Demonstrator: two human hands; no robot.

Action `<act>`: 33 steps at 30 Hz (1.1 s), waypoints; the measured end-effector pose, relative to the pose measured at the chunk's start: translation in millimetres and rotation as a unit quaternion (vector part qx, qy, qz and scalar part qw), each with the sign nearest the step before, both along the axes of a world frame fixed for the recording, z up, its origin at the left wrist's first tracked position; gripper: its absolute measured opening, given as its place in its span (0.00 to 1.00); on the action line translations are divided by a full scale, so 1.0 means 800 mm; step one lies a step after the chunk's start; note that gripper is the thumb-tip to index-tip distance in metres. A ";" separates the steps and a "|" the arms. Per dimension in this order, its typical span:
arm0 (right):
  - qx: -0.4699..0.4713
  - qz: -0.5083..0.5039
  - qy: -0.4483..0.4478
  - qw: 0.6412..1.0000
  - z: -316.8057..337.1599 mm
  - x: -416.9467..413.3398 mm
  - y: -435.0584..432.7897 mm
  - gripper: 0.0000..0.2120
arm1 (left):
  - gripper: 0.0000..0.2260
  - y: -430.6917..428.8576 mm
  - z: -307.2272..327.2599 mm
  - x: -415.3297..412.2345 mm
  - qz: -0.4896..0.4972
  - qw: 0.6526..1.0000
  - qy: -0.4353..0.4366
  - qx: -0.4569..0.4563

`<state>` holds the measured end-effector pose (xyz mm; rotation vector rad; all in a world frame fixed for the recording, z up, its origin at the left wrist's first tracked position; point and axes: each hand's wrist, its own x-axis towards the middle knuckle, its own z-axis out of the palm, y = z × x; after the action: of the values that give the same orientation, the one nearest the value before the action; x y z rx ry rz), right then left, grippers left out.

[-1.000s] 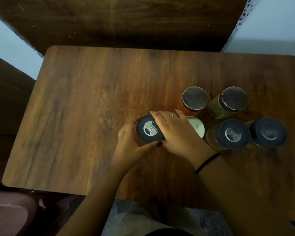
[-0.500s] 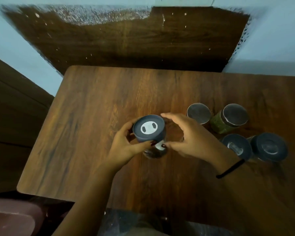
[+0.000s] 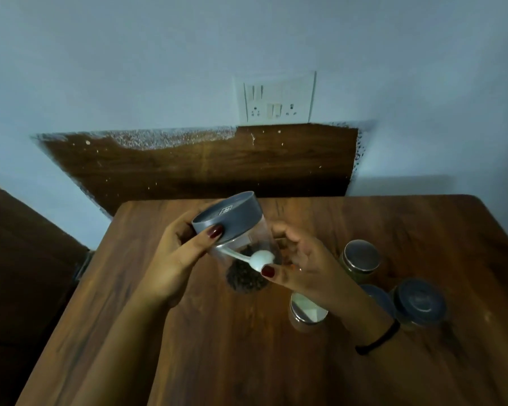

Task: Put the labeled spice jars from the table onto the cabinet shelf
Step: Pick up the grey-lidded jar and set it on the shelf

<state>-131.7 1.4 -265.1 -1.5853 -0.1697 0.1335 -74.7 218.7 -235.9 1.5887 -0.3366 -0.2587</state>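
Jar (image 3: 241,247) lifted off table (image 3: 217,347) — tilted, gripped by left hand (image 3: 170,259), right hand (image 3: 305,265).

One brown wooden table (image 3: 217,361) bears four jars: two glass jars with silver metal lids (image 3: 361,259) (image 3: 307,313) and two glass jars with grey plastic lids (image 3: 381,300) (image 3: 420,301). Above the table, one left hand (image 3: 170,259) and one right hand (image 3: 308,268) hold a fifth, clear grey-lidded jar (image 3: 232,218) containing one white plastic scoop (image 3: 261,259).

A pale blue wall (image 3: 159,68) fills the upper view in dim light, with a white switch-and-socket plate (image 3: 277,98) set in it. Below the plate a dark wooden panel (image 3: 203,168), its top edge speckled white, stands against the wall behind a brown wood-grain table (image 3: 247,361). Dark wooden furniture (image 3: 21,259) stands at the left.
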 end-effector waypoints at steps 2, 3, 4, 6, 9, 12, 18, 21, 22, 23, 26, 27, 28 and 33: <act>0.018 -0.002 -0.006 1.000 0.013 -0.002 -0.001 0.37 | 0.27 -0.004 0.010 0.001 -0.009 1.000 -0.009 -0.009; 0.023 -0.003 -0.009 1.000 0.017 -0.002 -0.001 0.38 | 0.27 -0.006 0.015 0.001 -0.013 1.000 -0.011 -0.014; 0.030 -0.002 -0.012 0.999 0.022 -0.004 -0.001 0.38 | 0.27 -0.009 0.021 0.001 -0.018 1.000 -0.013 -0.019; 0.044 0.000 -0.016 0.999 0.029 -0.004 0.000 0.38 | 0.32 -0.013 0.032 0.002 -0.024 0.999 -0.010 -0.024; 0.058 -0.001 -0.010 0.998 0.039 -0.001 0.000 0.37 | 0.36 -0.018 0.046 0.004 -0.027 0.999 -0.006 -0.029; 0.063 0.015 0.000 0.998 0.050 -0.002 -0.002 0.36 | 0.35 -0.023 0.053 0.008 -0.032 0.999 -0.019 -0.034; 0.061 -0.054 -0.010 0.997 0.050 0.004 0.003 0.32 | 0.38 -0.034 0.056 0.015 -0.026 0.999 0.003 -0.041; 0.052 -0.089 -0.018 0.995 0.049 0.012 0.003 0.36 | 0.30 -0.038 0.050 0.005 0.002 0.999 -0.009 -0.049; 0.048 -0.097 -0.020 0.994 0.051 0.015 0.003 0.38 | 0.27 -0.041 0.049 -0.001 0.015 0.998 -0.019 -0.050; 0.047 -0.107 -0.025 0.993 0.054 0.019 0.004 0.39 | 0.24 -0.044 0.048 -0.008 0.029 0.998 -0.019 -0.054; 0.054 -0.140 -0.044 0.988 0.064 0.031 0.009 0.43 | 0.19 -0.055 0.053 -0.008 0.033 0.999 -0.015 -0.035; 0.058 -0.147 -0.051 0.986 0.068 0.035 0.010 0.43 | 0.20 -0.059 0.057 -0.004 0.027 0.999 -0.018 -0.027; 0.061 -0.150 -0.061 0.985 0.072 0.037 0.011 0.42 | 0.22 -0.062 0.062 0.001 0.021 0.999 -0.024 -0.026; 0.077 -0.188 -0.114 0.972 0.088 0.046 0.018 0.45 | 0.27 -0.072 0.089 0.003 0.027 0.997 -0.047 -0.057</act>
<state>-94.8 15.7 -194.5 -1.4486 -0.0540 -0.3516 -72.6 161.1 -164.7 1.4985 -0.3741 -0.1223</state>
